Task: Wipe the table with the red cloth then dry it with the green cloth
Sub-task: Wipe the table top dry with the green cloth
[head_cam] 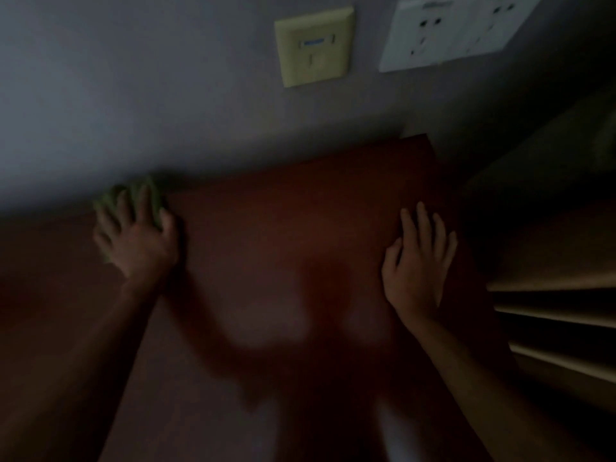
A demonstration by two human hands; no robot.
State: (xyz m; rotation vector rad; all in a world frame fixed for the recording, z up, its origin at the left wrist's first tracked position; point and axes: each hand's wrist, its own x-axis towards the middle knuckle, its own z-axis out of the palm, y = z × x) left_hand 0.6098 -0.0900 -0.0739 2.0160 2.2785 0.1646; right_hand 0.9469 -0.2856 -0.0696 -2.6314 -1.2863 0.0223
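The scene is dim and blurred. A reddish-brown table (283,228) runs up to a grey wall. My left hand (135,233) presses flat, fingers spread, on the green cloth (151,195), which lies bunched at the table's far left edge against the wall. Only the cloth's far part shows past my fingers. My right hand (416,258) rests open, palm down, on the table near its right edge and holds nothing. No red cloth is in view.
On the wall above the table sit a yellowed socket plate (315,46) and a white multi-socket plate (456,28). Pale wooden shelves (550,285) stand close to the table's right side.
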